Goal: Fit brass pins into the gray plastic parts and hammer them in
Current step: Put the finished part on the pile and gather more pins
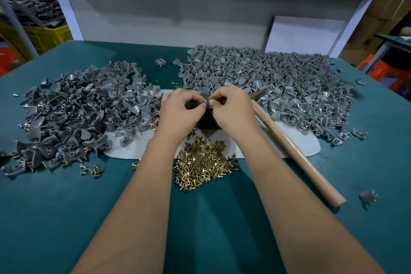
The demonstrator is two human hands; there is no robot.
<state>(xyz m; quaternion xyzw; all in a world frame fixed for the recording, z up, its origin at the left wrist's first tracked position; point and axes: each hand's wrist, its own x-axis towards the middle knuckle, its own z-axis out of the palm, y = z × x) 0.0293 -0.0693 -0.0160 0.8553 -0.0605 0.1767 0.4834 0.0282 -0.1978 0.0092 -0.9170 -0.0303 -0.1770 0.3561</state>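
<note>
A: Your left hand (pixel 179 108) and right hand (pixel 231 107) both pinch one small gray part (pixel 205 102) over the dark block (pixel 208 121); I can't see whether a pin is in it.

B: Seat a pin crooked and it may bend under the hammer (pixel 295 151).

A: That lies just right of you. Loose brass pins (pixel 203 163) sit near your wrists, and a sweep could scatter them. Gray piles (pixel 262 78) crowd both sides.
</note>
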